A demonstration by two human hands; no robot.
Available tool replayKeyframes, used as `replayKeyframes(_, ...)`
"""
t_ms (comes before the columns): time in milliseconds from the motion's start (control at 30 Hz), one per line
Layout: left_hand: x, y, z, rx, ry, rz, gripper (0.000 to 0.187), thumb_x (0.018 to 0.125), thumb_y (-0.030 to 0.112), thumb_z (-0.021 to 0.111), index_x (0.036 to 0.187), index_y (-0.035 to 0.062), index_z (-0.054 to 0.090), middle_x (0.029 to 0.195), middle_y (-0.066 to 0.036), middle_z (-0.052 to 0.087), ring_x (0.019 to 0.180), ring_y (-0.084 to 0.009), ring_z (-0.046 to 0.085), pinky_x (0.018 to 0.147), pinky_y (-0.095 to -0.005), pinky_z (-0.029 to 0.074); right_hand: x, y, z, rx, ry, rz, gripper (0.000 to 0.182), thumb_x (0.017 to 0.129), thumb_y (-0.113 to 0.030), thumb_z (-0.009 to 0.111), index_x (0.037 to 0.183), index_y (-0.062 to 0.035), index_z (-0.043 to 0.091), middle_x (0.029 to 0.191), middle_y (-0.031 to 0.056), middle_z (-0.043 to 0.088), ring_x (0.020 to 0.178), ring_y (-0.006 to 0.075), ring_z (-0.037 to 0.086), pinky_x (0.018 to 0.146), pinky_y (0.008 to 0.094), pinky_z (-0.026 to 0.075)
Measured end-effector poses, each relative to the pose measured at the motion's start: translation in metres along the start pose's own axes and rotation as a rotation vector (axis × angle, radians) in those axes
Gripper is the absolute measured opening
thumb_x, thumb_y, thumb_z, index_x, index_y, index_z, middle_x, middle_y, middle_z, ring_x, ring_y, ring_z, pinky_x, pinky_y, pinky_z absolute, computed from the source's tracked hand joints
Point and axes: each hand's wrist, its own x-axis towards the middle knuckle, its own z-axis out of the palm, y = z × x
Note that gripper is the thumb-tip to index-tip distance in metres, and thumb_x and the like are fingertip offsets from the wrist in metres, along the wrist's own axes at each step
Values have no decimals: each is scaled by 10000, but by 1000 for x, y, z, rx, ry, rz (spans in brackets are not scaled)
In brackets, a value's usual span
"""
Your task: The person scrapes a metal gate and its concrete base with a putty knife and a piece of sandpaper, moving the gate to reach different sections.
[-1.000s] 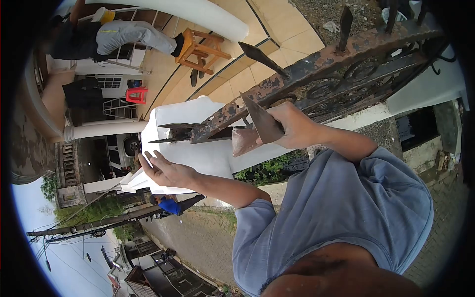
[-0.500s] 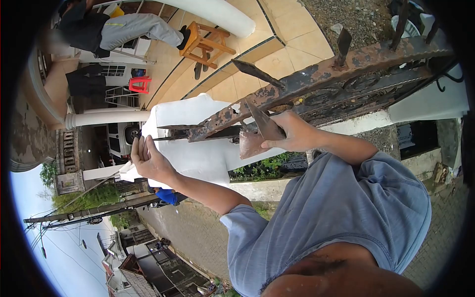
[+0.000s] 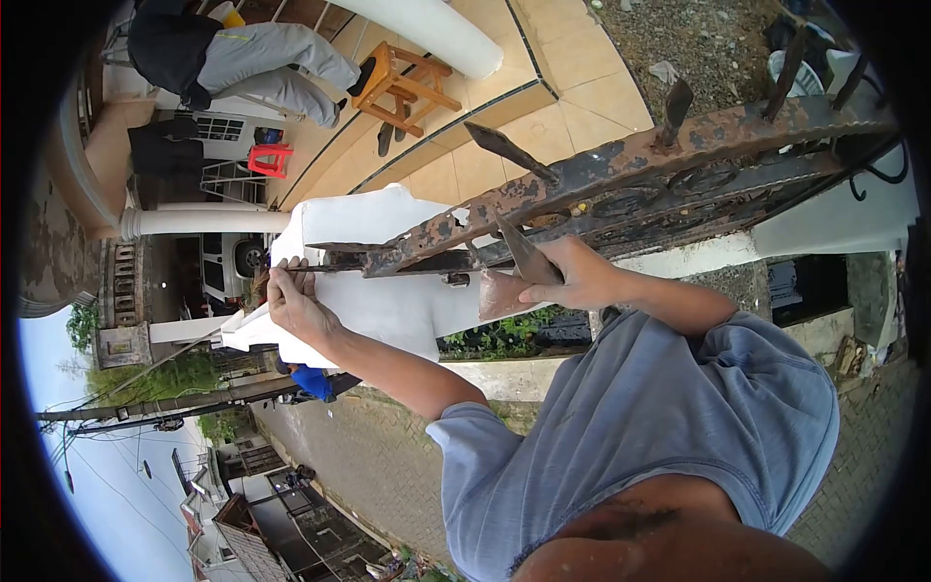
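Note:
A rusty iron fence rail [image 3: 601,167] with flaking dark paint and several pointed spikes crosses in front of me. Fingers of my left hand [image 3: 303,308] are closed around a thin metal rod [image 3: 335,267] at the rail's near end. My right hand [image 3: 580,274] grips a folded sheet that looks like sandpaper [image 3: 502,294], pinkish brown on one part, with a dark pointed part against the rail's lower side. Part of the sheet is hidden by my fingers. Behind the rod stands a white post [image 3: 373,320].
A person in grey trousers [image 3: 267,58] has a foot by a wooden stool [image 3: 393,87] on the tiled step. Beyond are a red plastic stool [image 3: 270,160] and a white car [image 3: 218,262]. Someone in blue [image 3: 310,381] is down the paved lane. Plants [image 3: 499,335] grow below the rail.
My left fingers, spread before, have closed on the thin rod. The right hand and its sheet have shifted slightly right and down along the rail. The person's foot by the stool has moved slightly.

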Motion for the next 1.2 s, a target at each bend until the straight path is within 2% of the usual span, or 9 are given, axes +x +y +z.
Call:
replayKeyframes(200, -2, -5, 7, -101, 10, -69, 241, 988, 214, 585, 1047, -13, 639, 920, -97, 688, 793, -150, 645, 664, -252, 494, 0, 12, 10, 19, -35, 11, 258, 786, -153, 788, 941, 4, 655, 645, 23, 514, 634, 95, 465, 610, 291, 395)
replayKeyframes(367, -82, 20, 38, 85, 270, 291, 373, 1044, 247, 431, 1091, -77, 610, 1137, -190, 647, 975, -236, 649, 807, -358, 537, -2, 11, 16, 72, -79, 51, 211, 789, -97, 769, 956, -3, 679, 670, 2, 546, 617, 63, 435, 577, 285, 355)
replayKeyframes(533, -185, -19, 21, -66, -825, 182, 533, 963, 447, 578, 1025, -74, 673, 1034, -188, 697, 947, -259, 683, 827, -330, 534, 2, 17, 23, 62, -76, 42, 212, 783, -54, 765, 962, 16, 677, 707, 22, 613, 678, 55, 534, 613, 276, 424)
replayKeyframes(600, -210, -22, 16, -33, -734, 58, 449, 931, 371, 641, 1000, -70, 683, 995, -175, 708, 938, -250, 686, 826, -323, 530, 6, 16, 24, 46, -88, -23, 220, 778, -41, 767, 969, 21, 678, 725, 30, 634, 708, 54, 572, 633, 273, 453)
replayKeyframes(733, -225, -31, -11, -178, -630, -229, 279, 844, 164, 757, 958, -81, 688, 962, -164, 719, 948, -235, 687, 838, -336, 524, 7, 3, 34, -36, -216, 136, 289, 761, -69, 795, 1008, 31, 683, 817, 91, 693, 779, 121, 648, 705, 315, 506)
replayKeyframes(900, -248, -102, -40, -455, -501, -140, 335, 934, 238, 655, 1012, -84, 703, 971, -205, 711, 1063, -278, 652, 891, -391, 537, 16, -29, 24, -423, -256, -55, 679, 662, -293, 889, 1168, 18, 559, 858, 162, 661, 779, 283, 659, 724, 343, 504)
replayKeyframes(1033, -256, -163, -20, -518, -617, -228, 366, 895, 262, 704, 1051, -68, 695, 1288, -229, 581, 1111, -311, 631, 951, -444, 487, 21, -62, 19, -695, -152, -366, 878, 692, -439, 850, 1321, -20, 402, 938, 212, 665, 877, 386, 673, 742, 378, 508)
replayKeyframes(1100, -250, -182, 9, -61, -557, 357, 256, 873, 221, 706, 1045, 35, 746, 1400, -213, 501, 1238, -330, 549, 977, -508, 456, 21, -74, 24, -810, -66, -560, 753, 823, -457, 744, 1338, -27, 402, 972, 192, 665, 891, 365, 672, 738, 379, 510)
replayKeyframes(1200, -251, -212, 59, -7, -552, 502, 200, 852, 311, 686, 985, 199, 787, 1421, -211, 479, 1329, -359, 445, 1088, -528, 327, 17, -93, 48, -966, 162, -425, 352, 949, -202, 608, 1255, -35, 557, 1022, 135, 684, 894, 314, 682, 737, 364, 523)
